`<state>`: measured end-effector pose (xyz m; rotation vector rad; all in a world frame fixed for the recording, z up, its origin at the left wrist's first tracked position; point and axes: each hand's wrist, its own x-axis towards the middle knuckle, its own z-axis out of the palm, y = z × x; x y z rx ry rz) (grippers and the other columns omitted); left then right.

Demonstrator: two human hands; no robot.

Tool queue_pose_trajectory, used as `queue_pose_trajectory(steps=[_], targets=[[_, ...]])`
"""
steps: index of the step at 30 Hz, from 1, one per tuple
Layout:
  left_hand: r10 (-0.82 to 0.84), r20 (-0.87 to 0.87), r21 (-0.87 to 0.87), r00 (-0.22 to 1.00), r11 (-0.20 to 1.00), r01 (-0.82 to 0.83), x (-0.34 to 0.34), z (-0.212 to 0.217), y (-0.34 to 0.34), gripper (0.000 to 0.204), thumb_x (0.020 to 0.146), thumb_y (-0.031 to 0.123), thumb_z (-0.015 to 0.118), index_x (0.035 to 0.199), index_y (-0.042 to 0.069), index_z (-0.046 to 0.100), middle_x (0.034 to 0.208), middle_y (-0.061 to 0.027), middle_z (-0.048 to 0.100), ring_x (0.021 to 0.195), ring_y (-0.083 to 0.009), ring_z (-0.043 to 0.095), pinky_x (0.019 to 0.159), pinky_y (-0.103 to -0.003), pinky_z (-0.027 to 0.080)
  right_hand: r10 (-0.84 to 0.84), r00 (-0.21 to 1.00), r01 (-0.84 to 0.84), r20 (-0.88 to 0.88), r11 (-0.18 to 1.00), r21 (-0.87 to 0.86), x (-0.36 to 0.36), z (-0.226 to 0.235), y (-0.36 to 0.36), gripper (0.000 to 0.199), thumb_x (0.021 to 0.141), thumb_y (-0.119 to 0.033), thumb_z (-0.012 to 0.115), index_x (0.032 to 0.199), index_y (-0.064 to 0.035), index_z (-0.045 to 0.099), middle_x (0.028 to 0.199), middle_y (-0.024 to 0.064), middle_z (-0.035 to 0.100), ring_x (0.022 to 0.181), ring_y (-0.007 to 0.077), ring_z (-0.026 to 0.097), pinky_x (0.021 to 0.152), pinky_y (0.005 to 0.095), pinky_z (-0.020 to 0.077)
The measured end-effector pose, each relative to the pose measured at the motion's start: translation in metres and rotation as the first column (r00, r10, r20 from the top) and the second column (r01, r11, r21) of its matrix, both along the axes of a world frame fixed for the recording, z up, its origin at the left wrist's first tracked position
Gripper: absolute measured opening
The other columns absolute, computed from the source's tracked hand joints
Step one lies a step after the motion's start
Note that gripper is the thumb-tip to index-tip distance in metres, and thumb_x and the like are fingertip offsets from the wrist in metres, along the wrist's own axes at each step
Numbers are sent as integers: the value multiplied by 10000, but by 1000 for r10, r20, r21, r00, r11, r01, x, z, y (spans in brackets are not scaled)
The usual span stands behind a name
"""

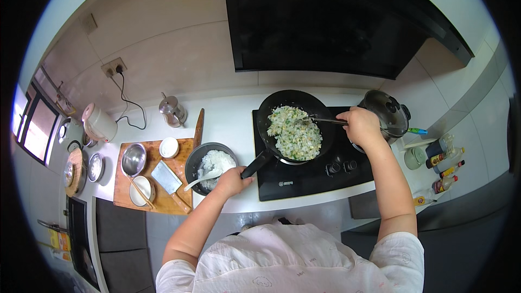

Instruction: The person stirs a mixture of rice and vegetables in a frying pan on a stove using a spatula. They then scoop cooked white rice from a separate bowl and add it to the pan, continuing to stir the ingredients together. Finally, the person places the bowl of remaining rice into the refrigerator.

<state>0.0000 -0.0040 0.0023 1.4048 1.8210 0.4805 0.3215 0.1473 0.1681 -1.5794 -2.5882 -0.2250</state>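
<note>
A black frying pan (271,109) sits on the dark cooktop (293,182), holding fried rice (297,134) flecked with green and yellow. My left hand (232,182) is closed round the end of the pan's handle, close to a dark pot of white rice (217,161). A white spoon (204,179) leans in that pot. In my right hand (360,125), closed too, is the handle of a spatula (331,120). Its far end is in the rice, so the blade is partly hidden.
Right of the pan stands a lidded dark pot (386,109); beyond it are several bottles (448,160). At left, a wooden cutting board (124,184) bears a cleaver (167,178), bowls and chopsticks. A metal pitcher (172,112) stands behind. The range hood (325,27) overhangs the cooktop.
</note>
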Motion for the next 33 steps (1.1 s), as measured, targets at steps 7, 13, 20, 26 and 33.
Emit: queue_pose_trajectory(steps=[7, 13, 20, 26, 33], targets=[[7, 19, 3, 1000, 1000, -7, -1, -4, 1, 375, 785, 379, 700, 989, 66, 662, 613, -94, 590, 555, -228, 583, 591, -356, 472, -26, 998, 29, 55, 998, -53, -3, -6, 4, 304, 731, -99, 677, 1006, -220, 723, 933, 63, 653, 924, 260, 632, 781, 367, 515], [3, 2, -57, 1000, 998, -3, 4, 12, 2, 383, 784, 380, 703, 1009, 73, 666, 676, -109, 620, 623, -245, 605, 636, -360, 481, -45, 996, 51, 73, 995, -85, -6, -11, 15, 307, 730, -142, 699, 1031, -202, 713, 954, 74, 666, 925, 282, 632, 781, 399, 515], [-5, -10, 6, 1000, 1000, 5, -1, -4, 1, 384, 783, 380, 704, 1011, 72, 665, 692, -109, 627, 637, -246, 610, 649, -356, 484, -101, 993, 107, 60, 989, -100, -10, 0, 14, 321, 742, -158, 698, 1056, -227, 705, 979, 73, 661, 950, 277, 629, 797, 391, 515], [5, 17, -12, 1000, 1000, -4, 1, -3, 2, 381, 782, 382, 705, 996, 68, 668, 689, -111, 625, 637, -240, 609, 644, -351, 484, -51, 995, 58, 82, 995, -80, -13, -23, 16, 317, 738, -109, 656, 1024, -230, 719, 995, 67, 665, 964, 258, 632, 795, 364, 514], [-29, -44, 25, 999, 999, 30, -1, -4, 3, 371, 787, 378, 704, 983, 65, 666, 661, -96, 616, 605, -220, 596, 618, -346, 479, -34, 999, 35, 41, 999, -25, -3, -25, 12, 299, 741, -145, 698, 1031, -216, 710, 891, 70, 638, 896, 275, 631, 756, 388, 514]])
